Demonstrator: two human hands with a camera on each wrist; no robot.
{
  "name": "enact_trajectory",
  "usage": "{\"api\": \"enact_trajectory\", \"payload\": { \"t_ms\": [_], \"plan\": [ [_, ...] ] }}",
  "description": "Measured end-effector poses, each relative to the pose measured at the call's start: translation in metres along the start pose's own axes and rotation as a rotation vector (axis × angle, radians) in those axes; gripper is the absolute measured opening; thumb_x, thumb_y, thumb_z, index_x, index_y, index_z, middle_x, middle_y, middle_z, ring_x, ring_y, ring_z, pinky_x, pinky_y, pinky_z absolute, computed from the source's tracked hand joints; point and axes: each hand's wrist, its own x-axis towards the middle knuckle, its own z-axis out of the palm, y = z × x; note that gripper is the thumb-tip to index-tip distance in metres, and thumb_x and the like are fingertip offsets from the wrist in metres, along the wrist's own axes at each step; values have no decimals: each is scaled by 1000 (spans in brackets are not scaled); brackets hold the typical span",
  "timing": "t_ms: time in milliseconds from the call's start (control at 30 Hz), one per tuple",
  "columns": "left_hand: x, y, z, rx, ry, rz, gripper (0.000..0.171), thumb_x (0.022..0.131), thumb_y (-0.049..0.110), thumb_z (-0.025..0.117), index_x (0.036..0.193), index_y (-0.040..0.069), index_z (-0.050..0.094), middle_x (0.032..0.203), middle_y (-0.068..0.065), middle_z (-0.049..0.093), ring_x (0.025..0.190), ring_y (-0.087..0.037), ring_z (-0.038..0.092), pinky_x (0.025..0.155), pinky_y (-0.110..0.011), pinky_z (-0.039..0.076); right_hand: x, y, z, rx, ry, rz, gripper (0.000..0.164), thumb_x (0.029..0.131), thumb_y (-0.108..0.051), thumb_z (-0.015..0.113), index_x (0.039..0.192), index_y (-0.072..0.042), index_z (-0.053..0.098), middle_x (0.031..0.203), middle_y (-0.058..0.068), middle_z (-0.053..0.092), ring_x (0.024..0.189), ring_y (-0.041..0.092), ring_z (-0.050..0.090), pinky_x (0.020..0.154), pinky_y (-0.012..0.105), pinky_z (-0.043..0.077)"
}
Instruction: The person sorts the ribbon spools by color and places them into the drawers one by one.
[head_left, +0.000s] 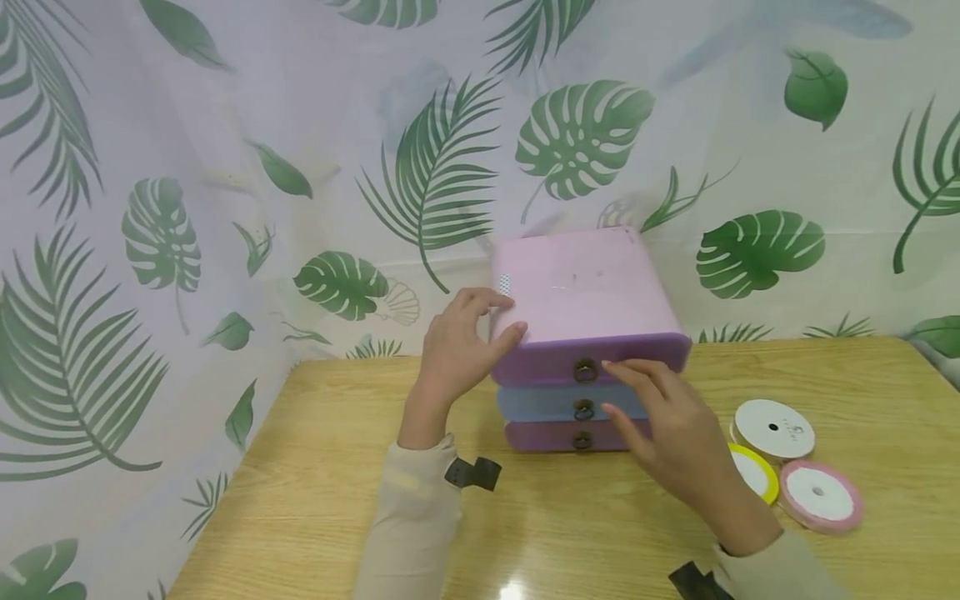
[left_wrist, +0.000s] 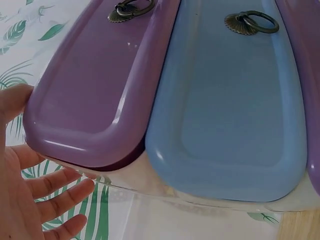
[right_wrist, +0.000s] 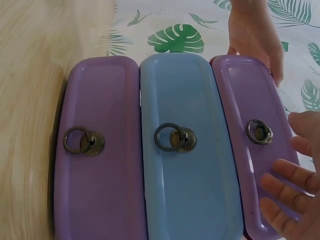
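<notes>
A small chest of drawers with a pink top point(head_left: 585, 287) stands on the table. Its fronts are purple at the top point(left_wrist: 90, 100), blue in the middle point(left_wrist: 232, 110) and purple at the bottom point(right_wrist: 100, 190); each carries a bronze ring pull point(right_wrist: 260, 132). Behind the top front's lower left corner a dark gap shows. My left hand point(head_left: 459, 342) is at the chest's upper left side, thumb by the top's front corner and fingers spread along the side. My right hand point(head_left: 671, 425) hovers before the fronts, fingers extended near the top ring and holding nothing.
Right of the chest lie three ribbon spools: a white one point(head_left: 772, 427), a yellow-rimmed one point(head_left: 756, 473) and a pink-rimmed one point(head_left: 821, 496). A leaf-printed cloth point(head_left: 330, 200) hangs behind the wooden table point(head_left: 300, 500).
</notes>
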Motion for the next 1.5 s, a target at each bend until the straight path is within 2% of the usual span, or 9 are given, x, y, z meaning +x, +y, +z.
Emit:
{"api": "enact_trajectory", "payload": {
  "t_ms": [200, 333, 567, 700, 800, 900, 967, 1167, 1500],
  "plan": [
    [-1, -1, -4, -111, -65, -74, 39, 88, 42, 63, 120, 19, 66, 132, -2, 54, 112, -22, 58, 86, -43, 50, 0, -1, 7, 39, 17, 6, 57, 101, -49, 37, 123, -3, 61, 105, 16, 63, 76, 30, 63, 56, 38, 53],
    [-1, -3, -4, -219, -98, -117, 36, 89, 37, 64, 120, 19, 66, 133, 0, 52, 116, -22, 55, 92, -45, 48, -3, -1, 10, 82, -5, 36, 56, 101, -48, 38, 127, -3, 58, 105, 15, 62, 82, 28, 64, 58, 37, 54],
    [0, -12, -1, -383, -123, -102, 34, 91, 28, 64, 121, 12, 66, 135, -4, 49, 115, -24, 52, 89, -39, 50, -5, -3, 15, 144, -3, 64, 52, 101, -44, 40, 129, -2, 56, 102, 12, 62, 86, 20, 63, 63, 31, 53],
    [0, -18, 0, -460, -127, -104, 34, 91, 27, 63, 121, 10, 65, 137, -5, 46, 116, -25, 50, 90, -41, 48, -4, -6, 18, 177, 12, 86, 43, 101, -32, 48, 129, 0, 54, 102, 13, 62, 82, 20, 63, 65, 27, 53],
    [0, -21, 0, -492, -132, -107, 35, 91, 27, 64, 122, 10, 65, 138, -5, 44, 117, -26, 48, 91, -43, 46, -3, -9, 18, 191, 11, 119, 37, 94, -12, 61, 128, 1, 55, 103, 13, 62, 79, 18, 62, 68, 23, 53],
    [0, -23, 0, -509, -140, -110, 36, 91, 28, 64, 122, 11, 65, 139, -5, 43, 119, -27, 48, 92, -43, 46, -2, -11, 19, 198, 6, 155, 48, 81, 5, 69, 127, 1, 56, 101, 12, 62, 77, 16, 61, 70, 17, 52],
    [0, -23, 0, -515, -144, -108, 36, 91, 28, 64, 123, 11, 64, 140, -5, 43, 120, -28, 48, 91, -43, 47, -1, -12, 19, 214, 4, 182, 51, 77, 10, 70, 125, 1, 57, 100, 12, 62, 75, 15, 61, 70, 14, 51],
    [0, -25, 1, -529, -143, -103, 36, 91, 26, 64, 124, 11, 64, 140, -5, 42, 120, -28, 48, 92, -44, 48, 2, -16, 20, 285, 21, 280, 41, 80, 12, 67, 119, 2, 60, 97, 11, 64, 71, 12, 61, 70, 5, 46],
    [2, -28, 1, -535, -157, -86, 36, 92, 24, 64, 125, 11, 63, 142, -6, 40, 117, -30, 48, 90, -43, 50, 4, -18, 26, 339, 37, 365, 33, 83, 10, 67, 114, 3, 63, 94, 12, 66, 70, 6, 63, 64, 6, 48]
  ]
}}
